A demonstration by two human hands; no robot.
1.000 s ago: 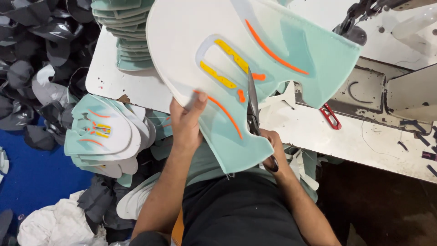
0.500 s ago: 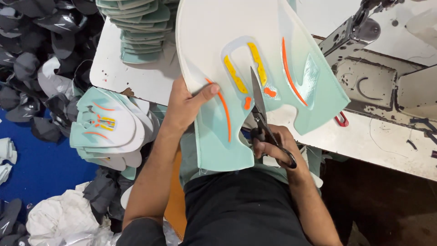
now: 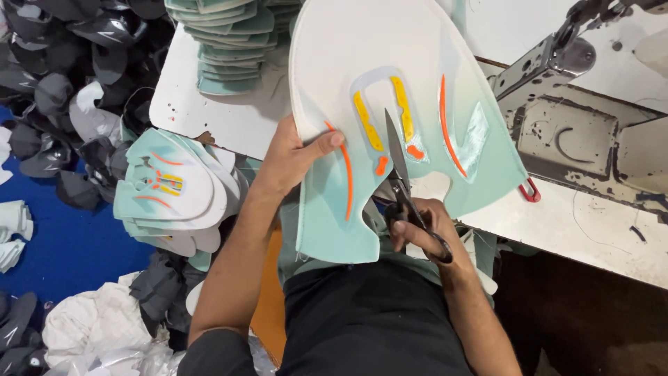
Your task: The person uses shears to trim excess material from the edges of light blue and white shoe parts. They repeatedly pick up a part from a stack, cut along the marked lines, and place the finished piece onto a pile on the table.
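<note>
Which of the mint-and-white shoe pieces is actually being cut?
The large piece held up by the left hand, with the right hand's scissors in its centre; the others lie stacked.

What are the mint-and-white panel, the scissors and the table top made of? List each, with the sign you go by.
Panel: probably soft foam-backed fabric or synthetic; matte, bends in the left hand, glossy orange and yellow strips on it.
Scissors, in the right hand: metal blades with a dull shine, black handles, perhaps coated.
Table top: white laminate over board, seemingly; chipped edge shows brown.
</note>
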